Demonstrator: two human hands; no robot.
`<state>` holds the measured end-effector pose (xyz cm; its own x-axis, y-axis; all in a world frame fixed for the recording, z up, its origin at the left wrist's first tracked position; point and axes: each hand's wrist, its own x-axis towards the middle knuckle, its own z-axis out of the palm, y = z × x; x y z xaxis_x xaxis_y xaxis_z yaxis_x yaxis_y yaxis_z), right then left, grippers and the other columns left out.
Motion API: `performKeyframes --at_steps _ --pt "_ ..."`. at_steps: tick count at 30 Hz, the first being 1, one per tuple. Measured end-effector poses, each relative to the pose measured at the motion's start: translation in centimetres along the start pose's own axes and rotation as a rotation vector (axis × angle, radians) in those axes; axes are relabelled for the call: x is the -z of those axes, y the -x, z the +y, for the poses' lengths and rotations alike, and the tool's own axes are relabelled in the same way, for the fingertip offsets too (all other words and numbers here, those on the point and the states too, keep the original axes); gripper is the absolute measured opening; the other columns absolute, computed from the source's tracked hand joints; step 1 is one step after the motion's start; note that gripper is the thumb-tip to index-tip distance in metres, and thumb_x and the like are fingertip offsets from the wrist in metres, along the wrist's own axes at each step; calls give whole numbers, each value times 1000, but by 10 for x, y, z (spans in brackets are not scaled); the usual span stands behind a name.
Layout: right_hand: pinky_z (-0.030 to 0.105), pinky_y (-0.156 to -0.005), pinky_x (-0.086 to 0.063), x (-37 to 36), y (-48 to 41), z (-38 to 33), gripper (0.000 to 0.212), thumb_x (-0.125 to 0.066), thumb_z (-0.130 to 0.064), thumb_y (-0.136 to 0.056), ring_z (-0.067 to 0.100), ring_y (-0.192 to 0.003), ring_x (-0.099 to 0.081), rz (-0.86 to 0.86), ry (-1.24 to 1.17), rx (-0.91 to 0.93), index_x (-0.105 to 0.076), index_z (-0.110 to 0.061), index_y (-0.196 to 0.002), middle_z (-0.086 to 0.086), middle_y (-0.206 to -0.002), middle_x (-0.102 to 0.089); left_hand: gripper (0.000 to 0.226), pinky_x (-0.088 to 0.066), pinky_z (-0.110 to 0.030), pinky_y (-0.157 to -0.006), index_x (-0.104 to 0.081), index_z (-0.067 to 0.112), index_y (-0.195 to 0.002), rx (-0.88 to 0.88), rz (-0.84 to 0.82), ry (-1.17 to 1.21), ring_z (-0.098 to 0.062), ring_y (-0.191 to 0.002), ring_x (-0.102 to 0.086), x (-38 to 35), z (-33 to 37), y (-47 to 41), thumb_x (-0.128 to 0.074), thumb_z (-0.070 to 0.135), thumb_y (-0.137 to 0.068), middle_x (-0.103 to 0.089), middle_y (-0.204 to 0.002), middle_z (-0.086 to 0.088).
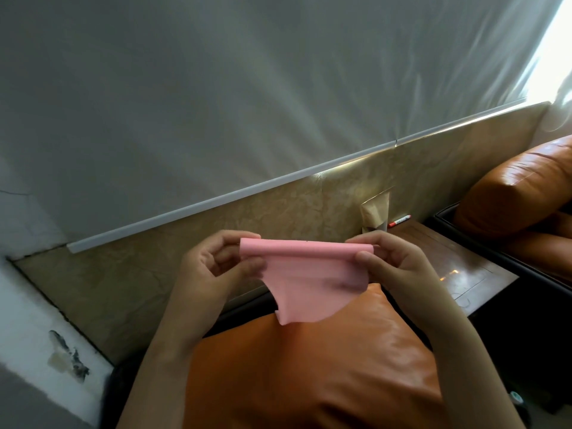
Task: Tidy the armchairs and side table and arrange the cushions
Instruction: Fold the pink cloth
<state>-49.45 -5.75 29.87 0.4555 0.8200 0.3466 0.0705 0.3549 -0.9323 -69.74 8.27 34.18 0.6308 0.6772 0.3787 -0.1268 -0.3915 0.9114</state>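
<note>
A pink cloth [305, 278] hangs folded in the air in front of me, its top edge level. My left hand [213, 267] pinches the cloth's left top corner and my right hand [393, 263] pinches its right top corner. Below the cloth lies an orange leather cushion [312, 376] on the near armchair. A dark wooden side table [458, 264] stands to the right of it. Beyond the table sits a second armchair with an orange cushion [520, 187].
A red and white marker pen [399, 220] lies at the back of the side table, against the wall. Beside it a flap of beige wallpaper [376, 212] peels off the wall. A white curtain hangs above; bright window light comes from the upper right.
</note>
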Motion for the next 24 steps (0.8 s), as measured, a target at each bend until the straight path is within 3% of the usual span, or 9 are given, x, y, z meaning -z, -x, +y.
performKeyframes --at_steps 3,5,11,14,16,20,24 --pt "26 -60 -53 3 0 0 32 -75 -41 -77 15 -68 -65 -20 -24 15 -71 -16 -97 6 -81 -72 26 -53 -13 -66 -65 16 -94 -16 -4 -1 -6 -79 -69 0 1 0 -66 18 -68 -72 -85 8" --pt "26 -60 -53 5 -1 0 38 -79 -45 -72 16 -69 -65 -25 -28 18 -70 -17 -97 6 -82 -71 25 -53 -15 -65 -64 15 -95 -27 -15 -2 -8 -77 -68 0 1 0 -64 18 -70 -71 -84 7" --pt "26 -63 -52 7 -1 3 30 -80 -36 -74 17 -73 -65 -23 -73 31 -71 -20 -98 9 -85 -71 19 -58 -26 -67 -67 27 -90 -36 -64 51 -8 -82 -65 -4 -3 -2 -60 17 -76 -68 -87 8" --pt "25 -65 -52 9 -2 4 37 -80 -40 -71 16 -77 -66 -20 -79 25 -71 -19 -100 10 -87 -71 21 -56 -25 -69 -69 33 -87 -75 -111 79 -10 -84 -64 -4 -5 -3 -71 14 -78 -66 -88 8" --pt "24 -68 -52 11 -2 4 37 -82 -38 -69 16 -79 -66 -30 -88 27 -71 -19 -99 9 -88 -71 17 -54 -22 -70 -70 33 -86 -85 -135 111 -10 -84 -63 -2 -6 -3 -67 24 -72 -65 -87 7" --pt "26 -69 -54 12 -2 3 38 -88 -36 -62 17 -80 -67 -45 -108 5 -73 -20 -93 7 -87 -72 11 -53 -19 -66 -69 37 -78 -55 -76 65 -9 -82 -65 -5 -7 -4 -70 37 -68 -67 -85 8" --pt "23 -64 -53 11 -3 2 22 -83 -28 -67 16 -71 -66 2 -73 8 -72 -20 -85 5 -80 -71 26 -55 -20 -72 -67 40 -90 -20 -20 -24 -11 -84 -66 -7 -8 -5 -76 30 -68 -67 -88 2"
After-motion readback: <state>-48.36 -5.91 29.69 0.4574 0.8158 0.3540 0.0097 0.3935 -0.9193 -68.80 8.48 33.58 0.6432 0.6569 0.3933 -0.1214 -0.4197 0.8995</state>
